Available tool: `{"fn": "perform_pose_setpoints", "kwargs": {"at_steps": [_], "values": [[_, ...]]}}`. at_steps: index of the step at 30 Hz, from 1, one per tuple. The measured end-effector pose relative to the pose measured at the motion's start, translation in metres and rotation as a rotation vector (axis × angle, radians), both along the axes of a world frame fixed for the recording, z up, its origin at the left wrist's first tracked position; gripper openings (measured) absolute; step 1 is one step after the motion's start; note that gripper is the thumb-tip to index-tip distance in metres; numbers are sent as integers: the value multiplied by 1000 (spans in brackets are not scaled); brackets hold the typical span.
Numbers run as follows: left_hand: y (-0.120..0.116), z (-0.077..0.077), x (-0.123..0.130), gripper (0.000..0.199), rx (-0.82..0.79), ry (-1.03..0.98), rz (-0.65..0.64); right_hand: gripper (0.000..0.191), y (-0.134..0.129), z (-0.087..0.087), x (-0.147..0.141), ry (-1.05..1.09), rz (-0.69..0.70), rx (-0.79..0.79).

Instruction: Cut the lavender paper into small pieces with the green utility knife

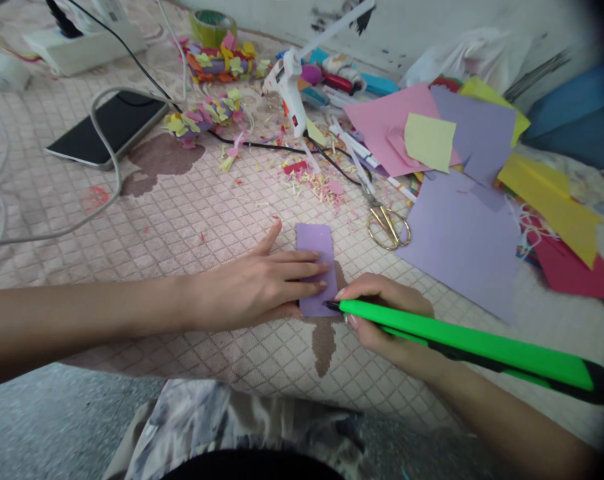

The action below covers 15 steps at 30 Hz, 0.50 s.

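Near the front edge of the table, the left hand, fingers parted, presses a purple strip; the right hand pinches a green pen, tip perhaps touching. Marking seems underway; next calls for steadiness.

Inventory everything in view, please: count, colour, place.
Paper strip: 1, purple, front centre
Pen: 1, green, black, front right
Scissors: 1, gold handles, right
Glue gun: 1, white, rear centre
Paper sheets: several, purple, pink, yellow, red, right
Decorated pieces: 2, multicoloured, rear left
Tape roll: 1, greenish, rear
Paper scraps: many, mixed, centre
Flat device: 1, black, left
Power strip: 1, white, far left
Cables: several, white, black, left, centre
Plastic bag: 1, whitish, rear right
Clutter: uncountable, mixed, rear centre
Tablecloth: 1, pale pink, beneath
Floor: 1, grey, below
Left hand: 1, bare, on paper strip
Right hand: 1, bare, gripping pen
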<state>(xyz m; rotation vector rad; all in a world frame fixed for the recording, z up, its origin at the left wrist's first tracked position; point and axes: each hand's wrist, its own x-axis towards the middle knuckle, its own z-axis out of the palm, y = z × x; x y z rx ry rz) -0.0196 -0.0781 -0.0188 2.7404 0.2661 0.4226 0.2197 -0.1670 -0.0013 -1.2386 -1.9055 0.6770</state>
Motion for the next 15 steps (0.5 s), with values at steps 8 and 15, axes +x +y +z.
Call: {"fn": "perform_pose_setpoints", "kwargs": {"at_steps": [8,15], "values": [[0,1,-1,36,20,-3,-1,16,1,1,-2,-28,8,32],[0,0,0,36,8,-9,-1,16,0,1,-2,-41,4,34]]}}
